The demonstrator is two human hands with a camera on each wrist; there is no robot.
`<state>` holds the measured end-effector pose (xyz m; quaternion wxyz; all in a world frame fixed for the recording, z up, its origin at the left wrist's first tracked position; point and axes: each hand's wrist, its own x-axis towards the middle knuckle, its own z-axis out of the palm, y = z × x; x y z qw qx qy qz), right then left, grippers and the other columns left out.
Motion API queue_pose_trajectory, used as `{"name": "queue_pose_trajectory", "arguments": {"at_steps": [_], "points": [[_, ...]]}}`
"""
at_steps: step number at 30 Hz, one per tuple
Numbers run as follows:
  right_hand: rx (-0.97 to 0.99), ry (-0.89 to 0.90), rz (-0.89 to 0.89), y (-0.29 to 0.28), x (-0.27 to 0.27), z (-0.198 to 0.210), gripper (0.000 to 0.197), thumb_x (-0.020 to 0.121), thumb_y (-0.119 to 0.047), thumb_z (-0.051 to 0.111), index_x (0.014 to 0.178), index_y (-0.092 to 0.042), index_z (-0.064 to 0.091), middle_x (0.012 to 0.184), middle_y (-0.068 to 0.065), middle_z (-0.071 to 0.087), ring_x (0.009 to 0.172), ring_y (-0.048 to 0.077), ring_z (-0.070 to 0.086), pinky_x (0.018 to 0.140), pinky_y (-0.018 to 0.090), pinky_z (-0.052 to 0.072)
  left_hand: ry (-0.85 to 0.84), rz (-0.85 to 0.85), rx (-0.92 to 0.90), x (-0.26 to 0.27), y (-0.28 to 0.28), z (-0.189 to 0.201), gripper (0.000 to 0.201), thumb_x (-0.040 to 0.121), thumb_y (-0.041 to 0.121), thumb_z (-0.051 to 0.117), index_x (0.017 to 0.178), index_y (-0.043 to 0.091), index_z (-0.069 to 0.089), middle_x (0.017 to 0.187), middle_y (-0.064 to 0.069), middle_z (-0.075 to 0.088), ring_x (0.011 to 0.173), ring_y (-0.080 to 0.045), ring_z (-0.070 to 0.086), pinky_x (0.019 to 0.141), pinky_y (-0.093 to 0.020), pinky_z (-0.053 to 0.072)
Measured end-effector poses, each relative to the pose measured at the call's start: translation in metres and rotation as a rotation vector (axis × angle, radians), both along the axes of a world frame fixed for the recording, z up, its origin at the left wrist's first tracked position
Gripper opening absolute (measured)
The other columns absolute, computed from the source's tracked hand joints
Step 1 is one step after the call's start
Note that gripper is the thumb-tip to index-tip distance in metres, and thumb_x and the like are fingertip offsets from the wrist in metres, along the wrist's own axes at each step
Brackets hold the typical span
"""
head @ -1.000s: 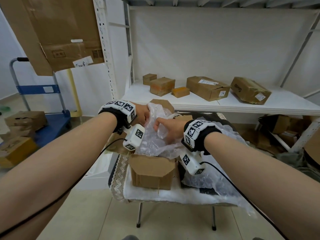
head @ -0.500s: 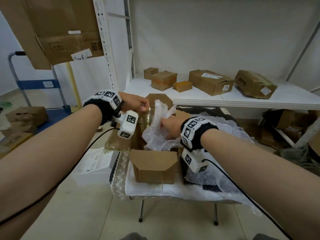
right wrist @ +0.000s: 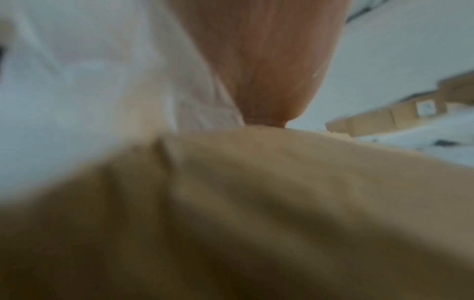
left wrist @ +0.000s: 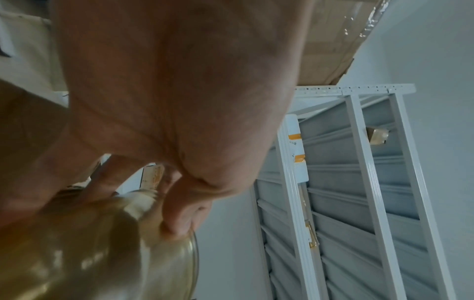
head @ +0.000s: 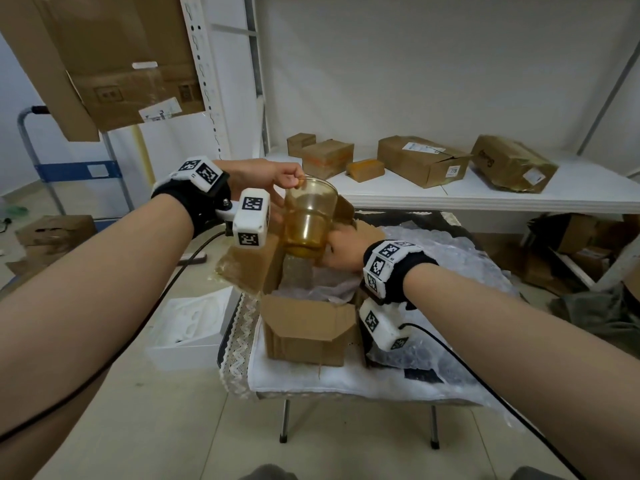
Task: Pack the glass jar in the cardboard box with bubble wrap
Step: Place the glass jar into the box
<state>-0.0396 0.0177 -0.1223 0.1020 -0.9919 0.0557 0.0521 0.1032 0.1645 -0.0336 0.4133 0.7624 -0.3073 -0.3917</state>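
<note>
Glass jar (head: 309,216) above cardboard box (head: 308,330) — left hand (head: 266,176) fingers pinching rim, right hand (head: 343,252) grip unclear

Right wrist view badly blurred: only a tan cardboard box (right wrist: 256,213) flap and white bubble wrap (right wrist: 77,81) discernible. Right hand (head: 341,251) fingers hidden behind the glass jar (head: 308,216). Box interior mostly covered. Jar base cropped in left wrist view.

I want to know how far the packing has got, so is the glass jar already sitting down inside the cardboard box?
No, the left hand pinches the rim of the glass jar, holding it above the open cardboard box.
</note>
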Motion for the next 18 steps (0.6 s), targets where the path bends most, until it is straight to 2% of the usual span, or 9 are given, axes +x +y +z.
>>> {"name": "queue_pose_trajectory", "arguments": {"at_steps": [2,4,6,7,10,12,14,16,18], "points": [[0.254,-0.116,-0.159,-0.005,-0.001,0.011,0.037,0.099,-0.022,0.048,0.134,-0.014,0.057,0.138,0.008,0.052,0.123,0.028,0.053,0.097,0.032,0.041,-0.069,-0.004,0.038,-0.003,-0.003,0.001,0.020,0.102,0.011,0.041,0.087,0.019,0.053,0.091,-0.005,0.057,0.081,-0.028,0.062,0.064,-0.039,0.059],[0.712,-0.208,-0.339,-0.009,0.000,0.021,0.036,0.100,-0.008,0.041,0.132,-0.008,0.057,0.123,0.011,0.062,0.109,0.026,0.061,0.090,0.031,0.049,-0.103,0.012,0.065,-0.005,-0.003,-0.001,0.017,0.102,0.011,0.041,0.091,0.018,0.053,0.090,-0.005,0.057,0.079,-0.026,0.061,0.063,-0.036,0.058],[1.186,-0.208,-0.434,-0.012,-0.002,0.029,0.037,0.102,-0.020,0.042,0.133,0.000,0.049,0.113,0.020,0.064,0.094,0.031,0.067,0.085,0.038,0.056,-0.120,0.014,0.089,-0.007,-0.003,-0.004,0.017,0.102,0.012,0.042,0.092,0.019,0.053,0.090,-0.005,0.056,0.079,-0.025,0.060,0.064,-0.035,0.057],[1.326,-0.146,-0.423,-0.014,-0.004,0.032,0.046,0.100,-0.034,0.045,0.133,-0.002,0.046,0.115,0.022,0.062,0.097,0.034,0.066,0.089,0.042,0.057,-0.118,0.016,0.094,-0.010,-0.003,-0.006,0.017,0.102,0.012,0.042,0.092,0.019,0.053,0.091,-0.006,0.055,0.078,-0.025,0.060,0.065,-0.036,0.057],[1.279,-0.016,-0.318,-0.009,-0.007,0.033,0.083,0.079,-0.063,0.067,0.138,-0.010,0.044,0.130,0.019,0.058,0.115,0.036,0.061,0.098,0.047,0.051,-0.072,0.038,0.060,-0.017,-0.004,-0.012,0.015,0.102,0.012,0.043,0.091,0.017,0.052,0.094,-0.010,0.053,0.079,-0.028,0.061,0.062,-0.038,0.060],[1.197,-0.020,-0.328,-0.005,-0.001,0.025,0.104,0.055,-0.065,0.084,0.139,-0.014,0.048,0.130,0.013,0.063,0.115,0.032,0.062,0.097,0.048,0.052,-0.062,0.027,0.039,-0.024,-0.006,-0.014,0.012,0.102,0.015,0.044,0.092,0.017,0.051,0.099,-0.013,0.055,0.083,-0.031,0.063,0.064,-0.038,0.061],[1.140,-0.069,-0.387,-0.008,0.011,0.011,0.113,0.036,-0.067,0.089,0.132,-0.017,0.054,0.122,0.009,0.068,0.109,0.029,0.066,0.092,0.048,0.055,-0.108,0.009,0.042,-0.035,-0.008,-0.012,0.007,0.102,0.015,0.046,0.096,0.015,0.051,0.101,-0.014,0.057,0.083,-0.029,0.066,0.065,-0.035,0.062],[1.101,-0.113,-0.435,-0.009,0.011,0.005,0.116,0.033,-0.066,0.087,0.130,-0.014,0.051,0.119,0.009,0.067,0.105,0.029,0.065,0.091,0.048,0.055,-0.171,0.049,0.053,-0.039,-0.008,-0.010,0.002,0.099,0.015,0.053,0.100,0.013,0.052,0.098,-0.013,0.061,0.077,-0.024,0.070,0.067,-0.033,0.062],[1.078,-0.149,-0.480,-0.004,-0.001,0.008,0.117,0.036,-0.065,0.083,0.132,-0.011,0.044,0.119,0.009,0.062,0.106,0.029,0.062,0.092,0.048,0.054,-0.272,0.110,0.111,-0.039,-0.007,-0.009,0.014,0.093,0.017,0.064,0.100,0.014,0.052,0.098,-0.015,0.063,0.081,-0.029,0.070,0.082,-0.047,0.059]]}}
